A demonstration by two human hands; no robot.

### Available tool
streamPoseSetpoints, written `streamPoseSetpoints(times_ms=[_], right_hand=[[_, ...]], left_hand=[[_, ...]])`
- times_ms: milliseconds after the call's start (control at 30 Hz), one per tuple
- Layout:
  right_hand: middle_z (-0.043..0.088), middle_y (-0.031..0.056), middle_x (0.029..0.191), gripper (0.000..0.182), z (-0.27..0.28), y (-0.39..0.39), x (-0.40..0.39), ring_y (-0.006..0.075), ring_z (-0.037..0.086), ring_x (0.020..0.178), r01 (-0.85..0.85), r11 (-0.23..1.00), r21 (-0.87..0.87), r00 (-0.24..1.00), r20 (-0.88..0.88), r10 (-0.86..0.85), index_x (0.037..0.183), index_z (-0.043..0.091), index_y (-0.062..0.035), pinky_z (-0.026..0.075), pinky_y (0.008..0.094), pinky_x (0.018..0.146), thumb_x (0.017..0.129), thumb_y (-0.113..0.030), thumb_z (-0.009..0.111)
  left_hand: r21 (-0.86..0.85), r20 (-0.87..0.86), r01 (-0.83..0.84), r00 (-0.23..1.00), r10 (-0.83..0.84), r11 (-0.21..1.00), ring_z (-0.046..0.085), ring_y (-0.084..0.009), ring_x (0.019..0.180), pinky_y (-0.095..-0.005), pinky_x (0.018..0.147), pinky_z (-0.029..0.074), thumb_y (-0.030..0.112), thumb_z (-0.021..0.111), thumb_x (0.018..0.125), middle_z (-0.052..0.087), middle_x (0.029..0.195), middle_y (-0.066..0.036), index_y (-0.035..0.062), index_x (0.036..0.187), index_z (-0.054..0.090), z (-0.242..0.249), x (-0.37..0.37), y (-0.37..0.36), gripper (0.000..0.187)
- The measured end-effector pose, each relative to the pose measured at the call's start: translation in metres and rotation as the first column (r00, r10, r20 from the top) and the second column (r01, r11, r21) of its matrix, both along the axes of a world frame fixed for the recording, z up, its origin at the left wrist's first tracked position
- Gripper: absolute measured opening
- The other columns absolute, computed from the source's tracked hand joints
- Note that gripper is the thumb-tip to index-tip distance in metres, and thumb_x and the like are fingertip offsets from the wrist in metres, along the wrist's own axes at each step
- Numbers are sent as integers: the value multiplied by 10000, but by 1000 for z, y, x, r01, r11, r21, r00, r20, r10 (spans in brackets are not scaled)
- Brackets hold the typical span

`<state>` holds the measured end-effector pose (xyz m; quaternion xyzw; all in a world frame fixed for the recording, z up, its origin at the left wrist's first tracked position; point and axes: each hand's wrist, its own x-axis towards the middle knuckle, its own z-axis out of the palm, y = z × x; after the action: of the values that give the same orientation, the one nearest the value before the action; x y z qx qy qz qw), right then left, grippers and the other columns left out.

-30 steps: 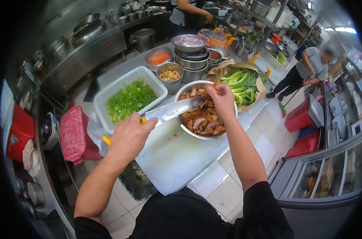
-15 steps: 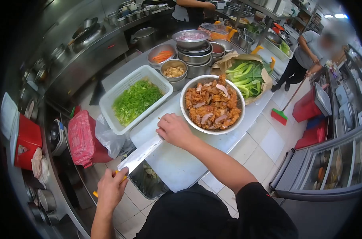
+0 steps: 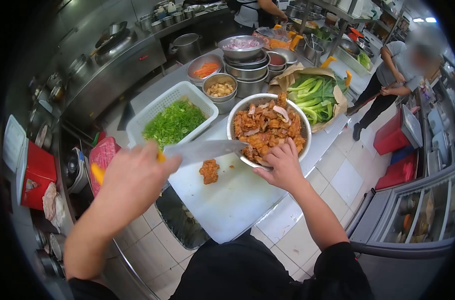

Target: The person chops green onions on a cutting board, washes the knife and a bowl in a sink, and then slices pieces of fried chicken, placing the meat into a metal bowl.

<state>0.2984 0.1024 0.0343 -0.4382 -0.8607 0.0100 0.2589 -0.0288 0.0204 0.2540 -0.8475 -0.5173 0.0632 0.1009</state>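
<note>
My left hand (image 3: 132, 177) is wrapped round the yellow handle of a broad kitchen knife (image 3: 202, 151). The blade points right above the white cutting board (image 3: 227, 210), its tip at the rim of a metal colander-like bowl (image 3: 231, 129). Browned, fried-looking meat pieces (image 3: 265, 127) fill that bowl. My right hand (image 3: 283, 167) is at the bowl's near right edge, fingers spread over the meat and thumb near the rim. Below the blade, one browned meat piece (image 3: 209, 171) lies on the board, with a small crumb beside it.
A white perforated basket (image 3: 135, 132) of chopped greens (image 3: 173, 120) stands behind the board. Metal bowls hold carrot strips (image 3: 206, 69) and yellowish chunks (image 3: 221, 89). Leafy greens (image 3: 312, 97) lie in brown paper. One person (image 3: 397, 75) stands at right, another (image 3: 255, 12) farther back.
My left hand has raised the knife and swung it rightward over the board. My right hand has moved from the blade to the bowl. A meat piece now shows on the board.
</note>
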Motion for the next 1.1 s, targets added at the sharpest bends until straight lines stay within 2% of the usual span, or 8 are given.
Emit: streamPoseSetpoints(times_ms=[267, 333, 500, 667, 800, 933, 1033, 1100], right_hand=[[621, 91, 1170, 317, -28, -6, 16, 328, 542, 1151, 183, 972, 146, 924, -363, -120, 856, 702, -106, 338, 566, 1114, 732, -351, 861], [566, 165, 1301, 358, -32, -2, 15, 387, 506, 1212, 258, 955, 145, 898, -401, -182, 930, 696, -82, 358, 555, 1092, 733, -334, 857], [515, 205, 1370, 545, -34, 1, 15, 407, 470, 1275, 330, 941, 78, 870, -413, -271, 1109, 678, -48, 361, 535, 1101, 709, -361, 874], [492, 214, 1412, 670, -29, -1, 16, 419, 451, 1312, 293, 956, 19, 896, -355, -268, 1223, 635, -37, 355, 522, 1113, 697, -357, 898], [475, 209, 1436, 772, -17, -2, 13, 414, 440, 1323, 291, 955, -62, 902, -314, -295, 1319, 585, -33, 370, 518, 1101, 688, -327, 918], [550, 184, 1363, 730, -4, 22, 15, 384, 514, 1249, 141, 990, -14, 938, -319, -138, 1333, 568, -16, 400, 481, 1072, 745, -312, 885], [595, 176, 1303, 691, 20, 49, 0, 366, 544, 1229, 88, 987, -137, 965, -233, -119, 1336, 564, -9, 401, 473, 1068, 796, -338, 843], [668, 192, 1150, 528, 26, 73, -2, 348, 627, 1107, 122, 972, -202, 978, -143, -153, 1241, 651, -31, 473, 449, 982, 835, -341, 786]], left_hand=[[-125, -469, 140, 864, -182, 982, 680, -266, 865, -403, 727, 536, 163, 621, 889, 617, 908, -105, 201, 1003, 730, 15, 79, 98, 162], [-195, -346, 84, 927, -148, 977, 683, -283, 847, -418, 724, 547, 181, 657, 876, 618, 903, -103, 231, 1034, 738, 8, 68, 122, 184], [-315, -181, -50, 983, -9, 948, 682, -307, 864, -442, 747, 555, 234, 755, 827, 627, 930, -101, 250, 1115, 743, -25, 11, 137, 288], [-278, 202, 62, 979, -5, 959, 671, -309, 846, -428, 737, 553, 222, 762, 835, 612, 919, -102, 266, 1176, 729, -98, -31, 115, 346], [-273, 351, 38, 934, 63, 961, 669, -311, 843, -424, 735, 556, 204, 771, 846, 614, 954, -99, 264, 1192, 728, -142, -13, 96, 353], [-237, 414, -32, 901, 131, 971, 674, -307, 856, -421, 740, 559, 179, 784, 842, 616, 976, -95, 263, 1201, 726, -154, -10, 72, 373], [-215, 449, -50, 882, 144, 975, 678, -303, 861, -416, 742, 561, 164, 787, 837, 617, 978, -94, 265, 1203, 726, -152, -9, 66, 384], [-195, 456, -58, 879, 143, 979, 678, -304, 858, -416, 742, 560, 157, 788, 836, 616, 977, -94, 265, 1203, 726, -149, -7, 67, 388]])
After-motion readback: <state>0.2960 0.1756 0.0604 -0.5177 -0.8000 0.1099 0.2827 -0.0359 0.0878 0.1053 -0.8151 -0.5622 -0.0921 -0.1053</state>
